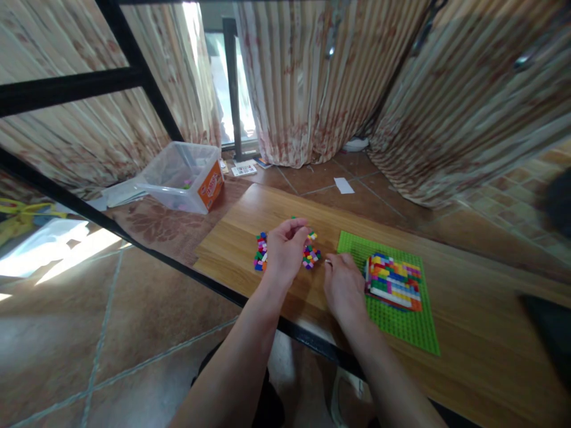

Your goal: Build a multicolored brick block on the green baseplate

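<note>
My left hand (pixel 286 245) is over a pile of small coloured toy bricks (pixel 261 252), with thumb and fingers curled together. Whatever lies between those fingertips, if anything, is too small to make out. The hand hides the middle of the pile. Just to the right, my right hand (pixel 344 284) pinches a small white brick (pixel 328 261) between thumb and forefinger. This hand overlaps the left edge of a green studded baseplate (pixel 397 330). On the baseplate stands a block built of many-coloured bricks (pixel 393 282), close to the right hand but apart from its fingertips.
The wooden table (pixel 250 208) has a dark metal edge along its near side. A clear plastic box (pixel 178 178) with an orange label sits on the floor beyond its left end. A dark flat object (pixel 546 324) lies at the right. Patterned curtains (pixel 307 89) hang behind.
</note>
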Demonstrator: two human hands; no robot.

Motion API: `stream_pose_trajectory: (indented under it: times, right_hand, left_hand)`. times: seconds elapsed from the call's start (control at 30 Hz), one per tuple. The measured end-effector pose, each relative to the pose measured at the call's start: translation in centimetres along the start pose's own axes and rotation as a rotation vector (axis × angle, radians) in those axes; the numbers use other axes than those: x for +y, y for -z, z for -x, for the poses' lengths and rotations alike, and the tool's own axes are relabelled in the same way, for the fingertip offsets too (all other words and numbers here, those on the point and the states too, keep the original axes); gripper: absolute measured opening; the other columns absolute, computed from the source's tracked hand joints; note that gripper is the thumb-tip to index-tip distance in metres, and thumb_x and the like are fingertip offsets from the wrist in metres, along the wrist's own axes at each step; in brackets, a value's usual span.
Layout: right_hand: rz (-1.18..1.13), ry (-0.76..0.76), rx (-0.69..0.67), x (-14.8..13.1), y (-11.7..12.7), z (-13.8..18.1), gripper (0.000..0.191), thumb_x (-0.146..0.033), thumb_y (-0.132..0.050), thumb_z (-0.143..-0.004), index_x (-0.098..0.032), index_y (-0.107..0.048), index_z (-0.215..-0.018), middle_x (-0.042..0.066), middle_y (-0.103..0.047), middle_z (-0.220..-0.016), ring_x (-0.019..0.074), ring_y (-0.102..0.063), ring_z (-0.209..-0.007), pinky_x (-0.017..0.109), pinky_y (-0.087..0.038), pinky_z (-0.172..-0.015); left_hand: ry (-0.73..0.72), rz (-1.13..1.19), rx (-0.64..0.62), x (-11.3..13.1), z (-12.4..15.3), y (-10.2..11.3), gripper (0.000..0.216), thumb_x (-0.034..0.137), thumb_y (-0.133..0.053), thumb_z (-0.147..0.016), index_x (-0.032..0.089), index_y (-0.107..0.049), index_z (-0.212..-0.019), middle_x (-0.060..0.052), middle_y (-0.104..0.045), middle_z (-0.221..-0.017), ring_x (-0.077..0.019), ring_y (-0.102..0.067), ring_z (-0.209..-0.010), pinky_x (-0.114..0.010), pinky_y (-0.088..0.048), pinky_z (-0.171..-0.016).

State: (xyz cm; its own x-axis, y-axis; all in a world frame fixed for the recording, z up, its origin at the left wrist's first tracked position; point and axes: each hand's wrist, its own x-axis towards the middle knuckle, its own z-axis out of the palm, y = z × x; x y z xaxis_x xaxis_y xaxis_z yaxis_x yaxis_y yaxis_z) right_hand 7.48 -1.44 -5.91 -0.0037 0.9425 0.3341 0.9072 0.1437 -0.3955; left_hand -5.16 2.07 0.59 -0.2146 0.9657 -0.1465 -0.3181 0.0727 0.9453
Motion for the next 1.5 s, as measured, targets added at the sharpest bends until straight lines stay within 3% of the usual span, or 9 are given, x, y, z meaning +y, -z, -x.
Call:
stream_pose_trajectory:
  times: [0.17,0.43,0.63,0.8,0.9,1.07,1.33,1.5]
  right_hand:
    - [-0.041,-0.038,-0.043,-0.3,0.5,-0.3,0.03,-0.019,-0.039,-0.093,-0.016,-0.069,-0.093,0.011,-0.065,-0.088,0.023,-0.061,-0.081,0.036,-0.047,-0.077]
    - [-0.384,-0.073,0.154,0.4,4.0,0.0,0.026,-0.033,-0.047,-0.094,-0.019,-0.07,-0.095,0.008,-0.072,-0.091,0.0204,-0.066,-0.084,0.034,-0.051,-0.078]
    - [-0.535,-0.351,0.266,4.6,7.9,1.9,0.032,-0.048,-0.059,-0.087,-0.022,-0.072,-0.098,0.007,-0.074,-0.098,0.0209,-0.069,-0.082,0.035,-0.055,-0.073]
    - [-0.422,-0.53,0.289,9.7,10.1,2.7,0.031,-0.046,-0.064,-0.08,-0.02,-0.075,-0.091,0.007,-0.076,-0.084,0.0223,-0.069,-0.074,0.037,-0.055,-0.07]
    - [-0.403,-0.578,0.234,11.4,10.5,2.9,0.03,-0.045,-0.066,-0.076,-0.019,-0.076,-0.088,0.007,-0.076,-0.081,0.0238,-0.07,-0.074,0.038,-0.054,-0.071]
    - [-0.434,-0.538,0.158,11.7,10.2,3.2,0.029,-0.045,-0.063,-0.078,-0.02,-0.077,-0.088,0.006,-0.077,-0.084,0.0244,-0.071,-0.077,0.038,-0.054,-0.072]
    - [-0.477,-0.521,0.086,11.8,10.3,3.2,0.03,-0.046,-0.061,-0.079,-0.021,-0.076,-0.087,0.006,-0.077,-0.087,0.0241,-0.07,-0.082,0.037,-0.052,-0.077]
    - [-0.535,-0.542,0.114,11.8,10.0,3.0,0.026,-0.043,-0.063,-0.077,-0.021,-0.076,-0.084,0.005,-0.076,-0.084,0.0221,-0.069,-0.078,0.035,-0.052,-0.075]
  left_hand:
    - [0.029,0.021,-0.027,0.0,0.2,-0.3,0.012,0.013,-0.064,-0.075,0.014,-0.069,-0.085,0.002,-0.067,-0.073,-0.0059,-0.059,-0.059,-0.019,-0.049,-0.061]
    - [-0.007,-0.04,-0.053,-0.5,0.3,-0.9,0.014,0.018,-0.066,-0.073,0.014,-0.07,-0.086,0.001,-0.068,-0.071,-0.0075,-0.059,-0.059,-0.02,-0.049,-0.06]
    - [0.01,-0.153,-0.164,-1.8,0.6,-1.5,0.015,0.019,-0.065,-0.074,0.015,-0.071,-0.088,0.0,-0.067,-0.072,-0.0087,-0.059,-0.06,-0.021,-0.048,-0.06]
    - [-0.026,-0.334,-0.337,-3.5,1.7,-2.6,0.017,0.019,-0.06,-0.079,0.014,-0.07,-0.092,-0.002,-0.069,-0.076,-0.0118,-0.06,-0.065,-0.024,-0.049,-0.063]
    - [-0.073,-0.483,-0.413,-4.1,2.6,-3.5,0.021,0.019,-0.059,-0.081,0.014,-0.071,-0.098,-0.005,-0.072,-0.086,-0.0145,-0.063,-0.072,-0.026,-0.05,-0.067]
    - [-0.123,-0.674,-0.503,-4.5,3.8,-4.7,0.026,0.019,-0.055,-0.084,0.015,-0.07,-0.105,-0.006,-0.074,-0.094,-0.0165,-0.064,-0.073,-0.031,-0.052,-0.072]
    - [-0.167,-0.756,-0.527,-5.4,4.3,-5.3,0.031,0.02,-0.056,-0.085,0.017,-0.068,-0.113,-0.008,-0.073,-0.106,-0.0185,-0.068,-0.082,-0.034,-0.054,-0.081]
    - [-0.182,-0.763,-0.561,-5.8,4.4,-5.5,0.033,0.02,-0.055,-0.086,0.016,-0.067,-0.116,-0.009,-0.072,-0.109,-0.0205,-0.068,-0.089,-0.035,-0.054,-0.082]
